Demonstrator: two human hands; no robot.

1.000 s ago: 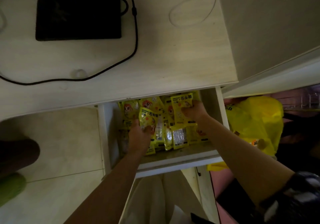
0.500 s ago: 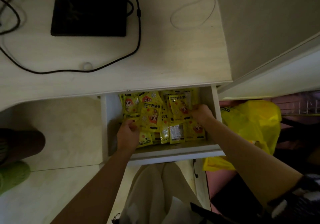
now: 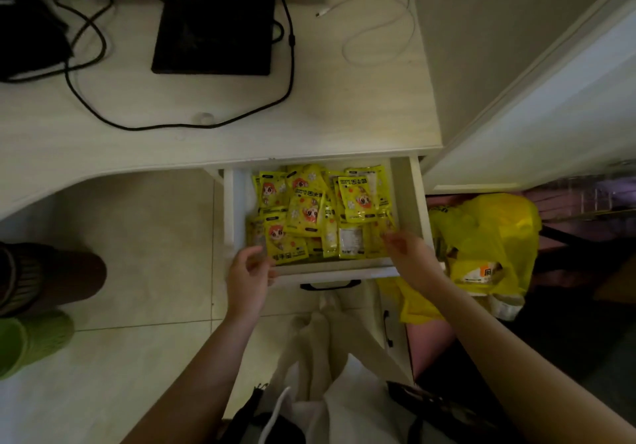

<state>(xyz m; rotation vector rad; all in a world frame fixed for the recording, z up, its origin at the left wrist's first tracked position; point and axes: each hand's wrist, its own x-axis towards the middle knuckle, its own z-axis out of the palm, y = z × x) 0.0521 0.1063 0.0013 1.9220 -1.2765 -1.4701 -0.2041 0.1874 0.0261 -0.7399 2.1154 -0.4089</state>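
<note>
Drawer: one, pulled open under the desk top (image 3: 206, 147); its front rim (image 3: 337, 271) is nearest the person, and one black handle (image 3: 328, 286) sits below that rim.
Snack packets: yellow packets (image 3: 306, 209) lie flat and overlapping inside the drawer, from the back edge to just short of the front rim. More than ten faces show, but the layers hide the exact count.
Open room in drawer: a bare pale strip runs along the left wall, and a thin dark strip lies between the packets and the front rim. On the right, the packets reach close to the wall.
Left hand: the left hand (image 3: 249, 280) is over the front-left corner with its fingers loosely curved beside the nearest packet. Blur hides whether they pinch it.
Right hand: the right hand (image 3: 409, 254) is over the front-right corner. Its fingers are spread and fairly straight, with the tips at the packets there, gripping nothing.
On the desk top: one black flat box (image 3: 213, 34) sits toward the back edge, a black cable (image 3: 155, 129) loops toward the front edge, and one white cable (image 3: 370, 65) is coiled near the right edge.
Beside the drawer: one yellow plastic bag (image 3: 492, 230) is just outside the right wall.
</note>
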